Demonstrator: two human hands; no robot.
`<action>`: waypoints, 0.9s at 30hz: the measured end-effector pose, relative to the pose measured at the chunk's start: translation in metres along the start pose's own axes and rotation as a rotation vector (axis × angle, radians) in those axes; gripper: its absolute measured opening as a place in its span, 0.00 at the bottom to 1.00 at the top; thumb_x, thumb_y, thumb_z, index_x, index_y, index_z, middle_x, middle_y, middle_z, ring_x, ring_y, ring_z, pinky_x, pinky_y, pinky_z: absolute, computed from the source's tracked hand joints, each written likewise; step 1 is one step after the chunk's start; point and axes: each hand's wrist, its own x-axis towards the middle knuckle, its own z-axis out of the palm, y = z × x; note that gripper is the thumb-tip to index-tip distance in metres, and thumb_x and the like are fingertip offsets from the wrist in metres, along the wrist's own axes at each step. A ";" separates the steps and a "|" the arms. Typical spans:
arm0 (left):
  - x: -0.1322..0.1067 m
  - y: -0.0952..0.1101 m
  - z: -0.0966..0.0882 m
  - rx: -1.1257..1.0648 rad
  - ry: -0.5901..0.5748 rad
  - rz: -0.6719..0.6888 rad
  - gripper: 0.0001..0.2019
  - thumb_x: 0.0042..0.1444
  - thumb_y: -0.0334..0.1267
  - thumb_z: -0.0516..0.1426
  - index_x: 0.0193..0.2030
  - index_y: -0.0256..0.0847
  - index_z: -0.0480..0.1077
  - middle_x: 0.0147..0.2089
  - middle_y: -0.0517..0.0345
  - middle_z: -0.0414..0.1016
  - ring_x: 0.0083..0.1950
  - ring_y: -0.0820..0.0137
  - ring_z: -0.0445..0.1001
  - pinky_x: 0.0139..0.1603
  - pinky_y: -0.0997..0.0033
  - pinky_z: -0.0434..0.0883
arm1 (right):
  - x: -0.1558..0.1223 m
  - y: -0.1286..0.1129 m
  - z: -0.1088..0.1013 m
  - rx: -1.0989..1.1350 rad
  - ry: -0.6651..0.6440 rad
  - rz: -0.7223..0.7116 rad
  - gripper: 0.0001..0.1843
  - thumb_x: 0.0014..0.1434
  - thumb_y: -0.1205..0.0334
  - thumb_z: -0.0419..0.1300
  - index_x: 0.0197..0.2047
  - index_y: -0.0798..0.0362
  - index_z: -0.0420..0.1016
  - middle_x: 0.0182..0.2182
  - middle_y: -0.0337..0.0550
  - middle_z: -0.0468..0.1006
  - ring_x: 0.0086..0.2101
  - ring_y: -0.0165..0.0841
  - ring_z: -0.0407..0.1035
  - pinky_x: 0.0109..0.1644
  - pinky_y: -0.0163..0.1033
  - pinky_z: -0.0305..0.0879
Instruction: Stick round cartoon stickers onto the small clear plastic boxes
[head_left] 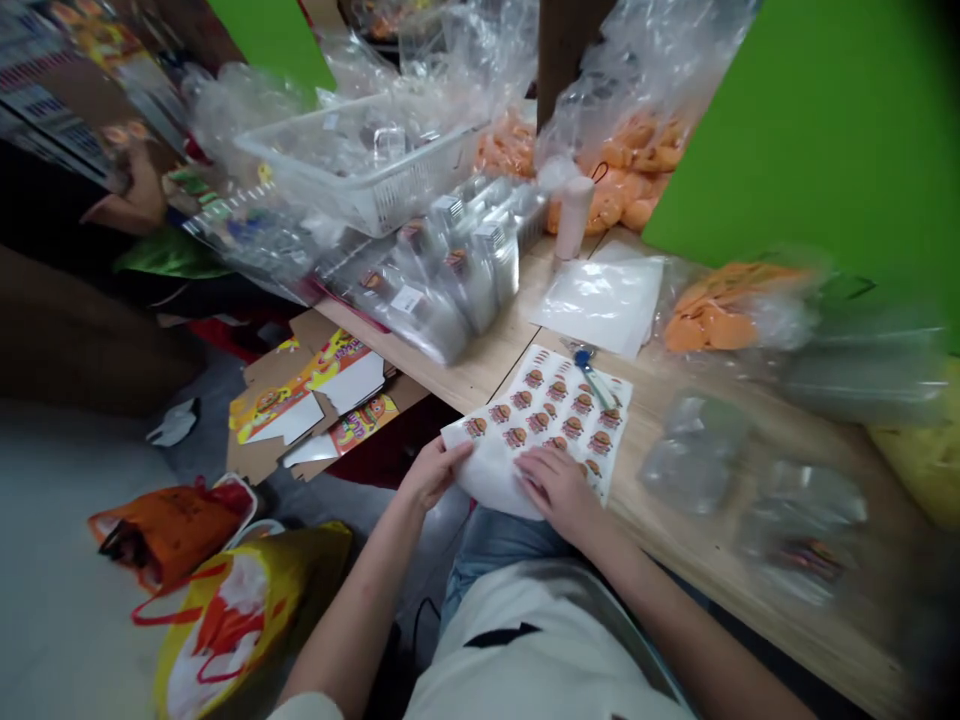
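Head view: sticker sheet point(547, 400) at table point(465, 380) edge, long axis angled away from body; left hand point(433, 474) curled, gripping near corner; right hand point(559, 490) open, pressed flat on sheet.

The wooden desk point(465, 375) is carrying a white plastic basket point(360, 165), rows of silver packets point(450, 290) and a clear bag of orange pieces point(720, 315). A burger-printed sticker sheet point(547, 410) is lying beside blue-handled scissors point(589, 370). A flattened printed carton point(300, 410) and a yellow carrier bag point(225, 620) are sitting on the floor point(75, 480).
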 end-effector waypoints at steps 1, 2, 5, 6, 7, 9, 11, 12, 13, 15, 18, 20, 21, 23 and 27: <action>-0.002 0.001 0.002 0.020 0.000 0.008 0.24 0.37 0.41 0.67 0.43 0.36 0.71 0.42 0.50 0.76 0.37 0.68 0.73 0.40 0.69 0.69 | 0.006 -0.003 0.000 0.008 0.035 0.027 0.14 0.59 0.64 0.51 0.48 0.51 0.70 0.43 0.47 0.74 0.47 0.38 0.66 0.53 0.50 0.63; -0.003 0.002 0.005 0.046 -0.008 0.020 0.23 0.38 0.42 0.67 0.43 0.36 0.72 0.42 0.51 0.76 0.36 0.68 0.73 0.39 0.69 0.69 | 0.015 -0.006 0.001 0.018 0.058 0.044 0.15 0.60 0.63 0.51 0.49 0.51 0.69 0.42 0.48 0.73 0.45 0.38 0.66 0.52 0.48 0.64; -0.005 0.004 0.016 0.119 -0.087 0.069 0.23 0.41 0.47 0.64 0.43 0.36 0.72 0.39 0.52 0.76 0.36 0.69 0.73 0.39 0.70 0.68 | 0.041 -0.013 0.008 0.066 0.088 0.031 0.17 0.59 0.62 0.52 0.53 0.50 0.67 0.44 0.48 0.72 0.46 0.37 0.65 0.51 0.45 0.64; -0.005 0.006 0.018 0.143 -0.124 0.089 0.22 0.43 0.48 0.63 0.43 0.36 0.72 0.39 0.52 0.76 0.36 0.69 0.73 0.40 0.70 0.68 | 0.047 -0.014 0.010 0.085 0.097 0.033 0.17 0.59 0.62 0.52 0.52 0.50 0.67 0.44 0.47 0.72 0.46 0.36 0.65 0.51 0.44 0.64; -0.005 0.007 0.019 0.179 -0.157 0.118 0.22 0.45 0.49 0.61 0.44 0.36 0.72 0.39 0.52 0.76 0.37 0.69 0.72 0.40 0.70 0.67 | 0.051 -0.013 0.011 0.105 0.106 0.045 0.16 0.59 0.62 0.52 0.51 0.50 0.68 0.43 0.46 0.72 0.45 0.36 0.66 0.50 0.43 0.64; -0.004 0.012 0.020 0.311 -0.216 0.211 0.21 0.49 0.49 0.59 0.45 0.36 0.72 0.41 0.52 0.75 0.41 0.68 0.71 0.44 0.69 0.66 | 0.054 -0.010 0.010 0.146 0.106 0.088 0.14 0.59 0.62 0.53 0.48 0.50 0.71 0.41 0.45 0.74 0.43 0.35 0.67 0.49 0.41 0.65; -0.003 0.018 0.019 0.512 -0.256 0.342 0.19 0.51 0.47 0.57 0.44 0.37 0.72 0.43 0.52 0.74 0.43 0.67 0.70 0.47 0.69 0.65 | 0.054 -0.005 0.006 0.191 0.080 0.120 0.12 0.58 0.63 0.53 0.44 0.50 0.73 0.40 0.44 0.75 0.42 0.34 0.68 0.47 0.41 0.65; -0.002 0.020 0.019 0.616 -0.267 0.407 0.17 0.52 0.47 0.57 0.43 0.37 0.72 0.43 0.53 0.73 0.44 0.67 0.69 0.47 0.68 0.65 | 0.053 -0.003 0.005 0.223 0.066 0.136 0.11 0.58 0.63 0.53 0.43 0.50 0.74 0.39 0.44 0.76 0.41 0.34 0.69 0.47 0.41 0.65; -0.001 0.022 0.019 0.708 -0.276 0.461 0.16 0.52 0.46 0.56 0.42 0.38 0.73 0.42 0.53 0.73 0.44 0.67 0.69 0.47 0.68 0.65 | 0.053 0.000 0.004 0.275 0.062 0.165 0.11 0.58 0.63 0.54 0.41 0.49 0.75 0.39 0.43 0.77 0.41 0.34 0.69 0.47 0.41 0.64; 0.003 0.024 0.020 0.822 -0.290 0.520 0.14 0.54 0.45 0.54 0.40 0.37 0.72 0.41 0.53 0.73 0.42 0.67 0.69 0.46 0.68 0.66 | 0.054 0.006 0.005 0.405 0.099 0.274 0.08 0.55 0.61 0.56 0.37 0.48 0.76 0.36 0.41 0.78 0.39 0.34 0.70 0.47 0.40 0.64; 0.013 0.023 0.022 0.877 -0.246 0.514 0.14 0.55 0.44 0.53 0.43 0.37 0.70 0.41 0.53 0.73 0.41 0.66 0.71 0.42 0.67 0.68 | 0.059 0.016 0.006 0.527 0.256 0.487 0.12 0.56 0.54 0.54 0.33 0.51 0.76 0.28 0.39 0.77 0.31 0.34 0.71 0.36 0.38 0.66; 0.022 0.023 0.025 0.947 -0.050 0.557 0.17 0.54 0.41 0.54 0.49 0.37 0.66 0.42 0.52 0.73 0.41 0.64 0.71 0.43 0.65 0.68 | 0.060 0.023 0.001 0.524 0.372 0.582 0.20 0.59 0.49 0.46 0.37 0.53 0.73 0.25 0.40 0.75 0.24 0.32 0.68 0.27 0.37 0.64; 0.026 0.024 0.028 1.004 0.103 0.606 0.20 0.53 0.40 0.54 0.53 0.37 0.63 0.43 0.50 0.72 0.43 0.62 0.70 0.45 0.62 0.67 | 0.058 0.025 -0.005 0.523 0.434 0.621 0.23 0.61 0.48 0.43 0.40 0.55 0.72 0.24 0.40 0.74 0.22 0.31 0.67 0.24 0.36 0.63; 0.030 0.027 0.040 1.095 0.420 0.721 0.27 0.50 0.38 0.57 0.58 0.37 0.58 0.51 0.43 0.67 0.51 0.56 0.66 0.51 0.54 0.63 | 0.049 0.025 -0.023 0.492 0.589 0.657 0.23 0.61 0.49 0.43 0.45 0.55 0.70 0.26 0.40 0.74 0.22 0.30 0.66 0.24 0.36 0.63; 0.016 0.025 0.090 0.904 0.278 0.773 0.21 0.52 0.42 0.57 0.51 0.38 0.63 0.53 0.43 0.63 0.56 0.55 0.62 0.54 0.52 0.61 | 0.006 0.009 -0.064 0.185 0.756 0.444 0.13 0.59 0.58 0.53 0.45 0.49 0.73 0.39 0.44 0.76 0.40 0.34 0.70 0.46 0.42 0.66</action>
